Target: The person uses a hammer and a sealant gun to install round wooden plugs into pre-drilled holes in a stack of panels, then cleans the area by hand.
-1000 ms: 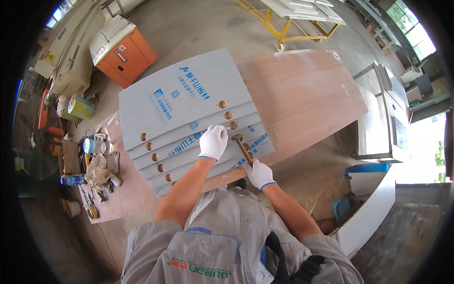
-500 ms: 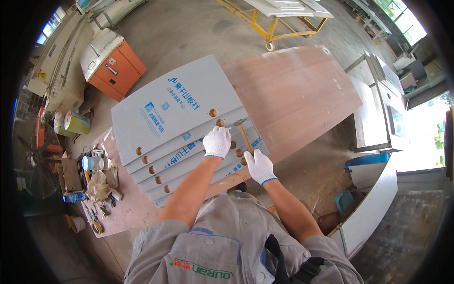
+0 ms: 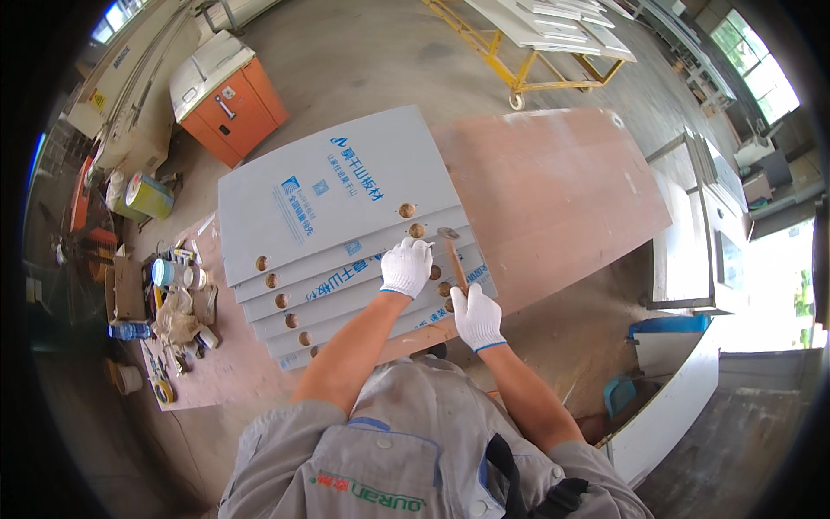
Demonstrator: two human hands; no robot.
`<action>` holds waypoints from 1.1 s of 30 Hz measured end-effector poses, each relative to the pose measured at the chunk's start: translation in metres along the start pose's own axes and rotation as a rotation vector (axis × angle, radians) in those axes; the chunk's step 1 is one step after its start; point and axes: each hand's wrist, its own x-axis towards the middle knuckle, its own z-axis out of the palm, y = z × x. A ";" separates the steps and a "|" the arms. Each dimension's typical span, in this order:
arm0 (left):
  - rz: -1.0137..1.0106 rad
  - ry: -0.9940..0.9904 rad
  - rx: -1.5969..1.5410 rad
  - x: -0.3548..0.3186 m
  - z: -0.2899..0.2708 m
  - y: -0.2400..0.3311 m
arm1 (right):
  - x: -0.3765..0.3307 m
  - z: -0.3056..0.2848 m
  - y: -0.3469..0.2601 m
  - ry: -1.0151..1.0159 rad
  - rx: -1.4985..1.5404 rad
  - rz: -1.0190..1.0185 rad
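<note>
The fingers of the left hand [image 3: 405,266], gloved in white, are curled down onto the edge of the second grey panel, just beside a round bored hole [image 3: 417,230]; whether something small is pinched under them cannot be told. The right hand [image 3: 476,317], also gloved, is closed around the wooden handle of a hammer [image 3: 451,256], whose metal head hangs just right of the left fingertips, over the same stepped edge.

The stack of grey panels [image 3: 328,208] is fanned so that each board shows a strip with a hole near either end; it lies on a broad reddish tabletop [image 3: 562,190], the hands working at its right-hand row of holes. For a clean blow, the hammer is best kept short in its swing and square to the panel face, the left fingers drawn low and aside of the head, since they sit nearly touching its path. A glancing strike would likely mark the coated surface.

Open tabletop is left to the right and beyond the stack, so room for the elbow is ample there. The near edge of the tabletop runs close under the forearms. To the left, cans and small tools [image 3: 173,285] crowd the surface, well apart from the hands. An orange cabinet [image 3: 229,104] stands on the floor beyond.
</note>
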 end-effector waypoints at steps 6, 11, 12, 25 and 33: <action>0.007 0.143 -0.082 -0.018 -0.009 -0.015 | 0.011 -0.006 0.005 -0.062 -0.129 -0.074; -0.030 0.070 -0.025 -0.022 -0.010 -0.025 | 0.013 0.005 0.016 -0.076 -0.221 -0.066; -0.026 0.063 -0.013 -0.023 -0.011 -0.025 | 0.014 0.001 0.014 -0.080 -0.214 -0.060; -0.070 0.057 -0.006 -0.020 -0.009 -0.027 | 0.003 0.002 -0.005 -0.132 -0.061 -0.050; -0.062 0.015 0.028 -0.020 -0.014 -0.024 | -0.001 0.019 -0.007 -0.102 -0.039 -0.087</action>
